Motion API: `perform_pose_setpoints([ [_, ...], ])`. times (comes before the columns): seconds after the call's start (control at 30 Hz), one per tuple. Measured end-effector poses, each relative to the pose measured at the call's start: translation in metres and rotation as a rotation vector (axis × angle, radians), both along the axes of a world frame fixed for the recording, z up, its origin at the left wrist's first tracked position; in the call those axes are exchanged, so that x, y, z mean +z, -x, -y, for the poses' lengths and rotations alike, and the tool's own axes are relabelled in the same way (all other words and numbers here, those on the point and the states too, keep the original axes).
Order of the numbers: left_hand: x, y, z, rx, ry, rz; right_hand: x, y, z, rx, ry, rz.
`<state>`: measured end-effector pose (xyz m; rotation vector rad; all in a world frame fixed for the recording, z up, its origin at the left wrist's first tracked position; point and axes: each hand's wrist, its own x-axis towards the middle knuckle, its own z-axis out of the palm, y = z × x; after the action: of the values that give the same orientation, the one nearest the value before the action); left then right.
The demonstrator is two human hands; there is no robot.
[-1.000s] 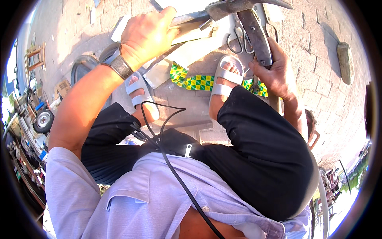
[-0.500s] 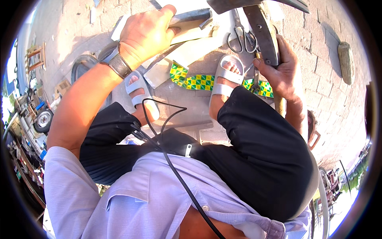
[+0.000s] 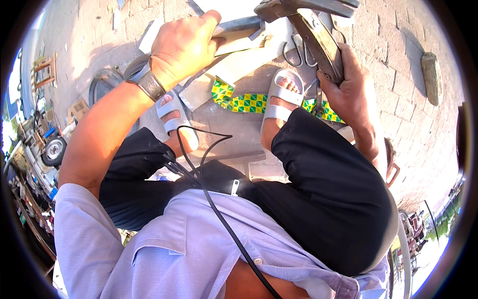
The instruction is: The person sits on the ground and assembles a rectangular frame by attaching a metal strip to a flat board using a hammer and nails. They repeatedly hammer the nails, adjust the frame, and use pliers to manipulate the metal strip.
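My left hand [image 3: 186,42] is closed around a grey bent metal strip [image 3: 241,24], which lies over a pale block [image 3: 244,45]; how far the strip runs under the fingers is hidden. In my right hand [image 3: 351,92] is a claw hammer [image 3: 318,42], gripped by its handle. The dark hammer head is raised at the top of the view, just right of the strip's end and apart from my left hand. Behind the hammer, partly covered, lie scissors [image 3: 293,56]. A metal tool [image 3: 319,102] of unclear kind lies below my right hand.
A green-and-yellow checkered strip [image 3: 249,103] lies on the paving by my sandalled feet. A flat pale board [image 3: 196,94] slants beside my left foot. A long stone [image 3: 432,78] rests at the right. A black cable [image 3: 219,219] hangs across my front.
The hammer has swung left and tilted, its head now closer to the metal strip's end, covering more of the scissors. My left hand has barely moved.
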<state>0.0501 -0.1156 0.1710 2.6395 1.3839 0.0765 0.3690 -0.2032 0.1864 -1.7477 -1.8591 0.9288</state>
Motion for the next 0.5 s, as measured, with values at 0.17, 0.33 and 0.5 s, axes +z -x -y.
perform_pose_setpoints([
  [0.17,0.0,0.0,-0.004,0.008,0.008,0.008,0.004,0.005,-0.005,-0.088,-0.067,-0.194],
  [0.33,0.001,-0.001,-0.003,0.013,0.017,-0.022,0.004,0.011,-0.004,0.055,-0.085,0.094],
  [0.5,-0.004,0.004,-0.003,-0.036,-0.03,0.05,-0.005,0.016,0.005,-0.073,-0.157,-0.083],
])
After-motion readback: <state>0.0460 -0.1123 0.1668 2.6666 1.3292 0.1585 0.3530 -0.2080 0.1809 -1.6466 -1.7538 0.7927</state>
